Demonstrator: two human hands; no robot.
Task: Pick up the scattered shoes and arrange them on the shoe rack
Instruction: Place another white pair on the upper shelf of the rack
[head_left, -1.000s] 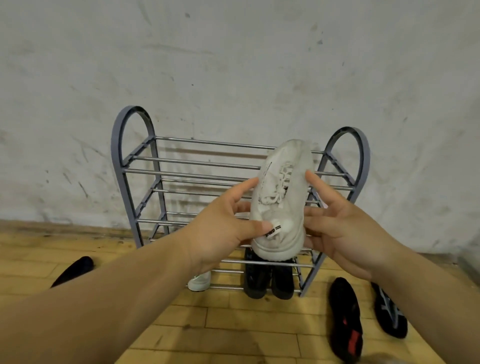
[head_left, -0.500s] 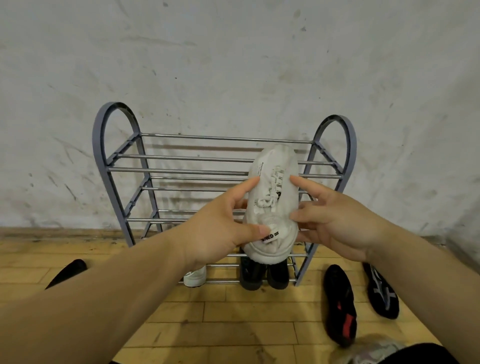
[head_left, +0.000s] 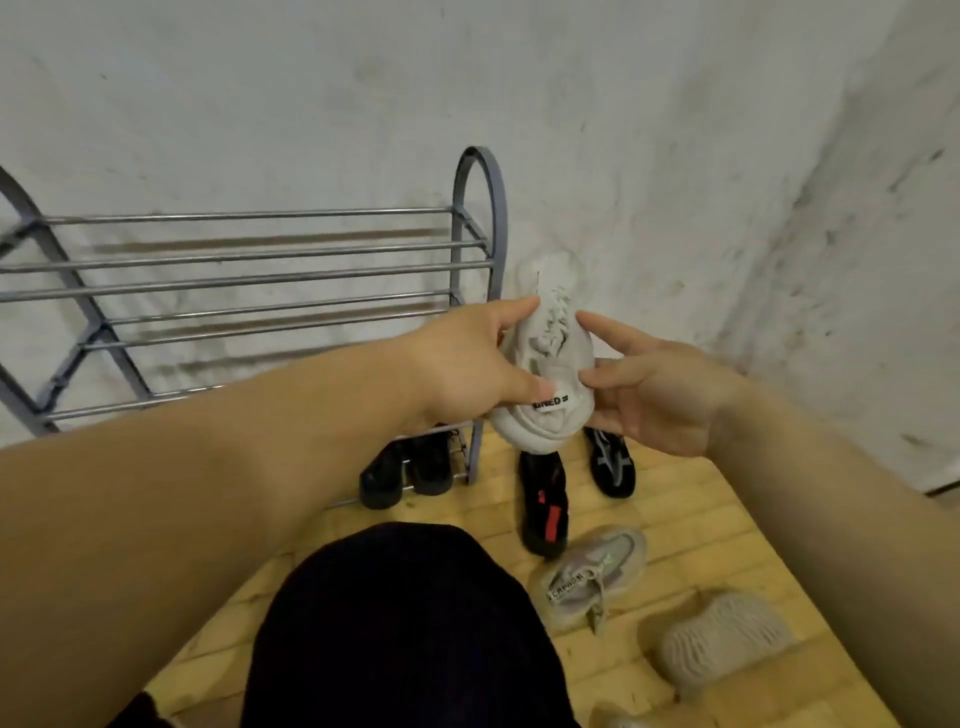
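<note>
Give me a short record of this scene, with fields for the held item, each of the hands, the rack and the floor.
held: white shoe, in the air by the right end of the rack
left hand: grips the shoe, thumb by its tag
right hand: holds its other side
rack: black pair on bottom shelf
floor: black-red shoe, black-grey shoe, grey shoe, beige shoe

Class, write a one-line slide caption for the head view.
Left hand and right hand hold a white sneaker near the shoe rack.

The thumb of the left hand (head_left: 467, 364) covers the start of the white sneaker's (head_left: 550, 358) label; below the fingers of the right hand (head_left: 660, 400) a black shoe (head_left: 613, 462) is half hidden.
</note>
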